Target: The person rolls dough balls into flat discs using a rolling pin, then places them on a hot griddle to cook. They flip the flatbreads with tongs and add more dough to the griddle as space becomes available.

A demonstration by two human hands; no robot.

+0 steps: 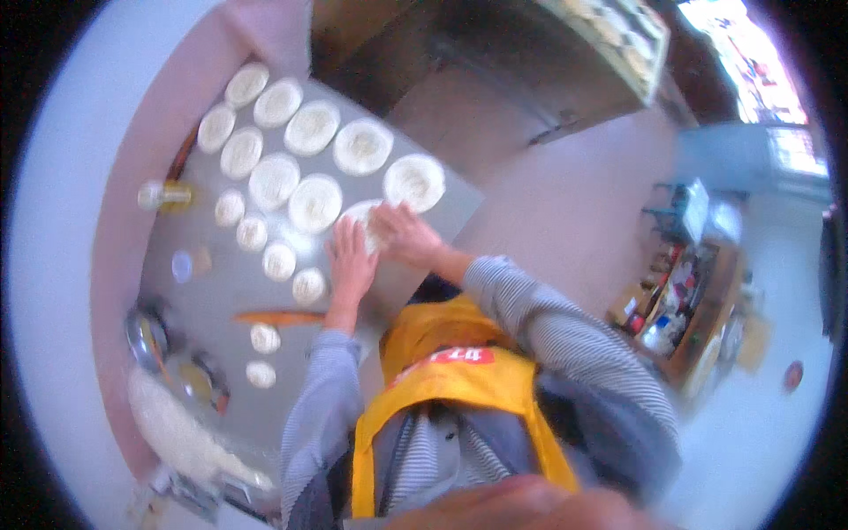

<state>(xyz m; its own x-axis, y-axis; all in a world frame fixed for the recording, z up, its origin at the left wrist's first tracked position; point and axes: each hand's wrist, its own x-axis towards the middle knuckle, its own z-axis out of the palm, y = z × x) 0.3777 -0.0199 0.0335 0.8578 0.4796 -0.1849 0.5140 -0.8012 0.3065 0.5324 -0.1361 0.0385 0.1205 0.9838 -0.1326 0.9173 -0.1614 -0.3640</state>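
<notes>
Both hands press on a round of pale dough (363,213) near the front edge of a grey work table (464,199). My left hand (351,255) lies on its left side with the fingers extended. Across its right side, my right hand (409,237) lies with the fingers spread and partly covers it. Several wide flat dough rounds, one of them a disc (414,183) just beyond my right hand, stand in rows. Smaller thick dough pieces (279,261) form a line to the left. An orange-brown rolling pin (281,317) lies by my left wrist.
Two small dough pieces (265,338) sit nearer my body. At the far left are metal bowls (147,338), a heap of flour (192,430) and a yellow-handled tool (173,195). A pink wall borders the table. Across the floor at the right stands a wooden cabinet (705,318) with assorted items.
</notes>
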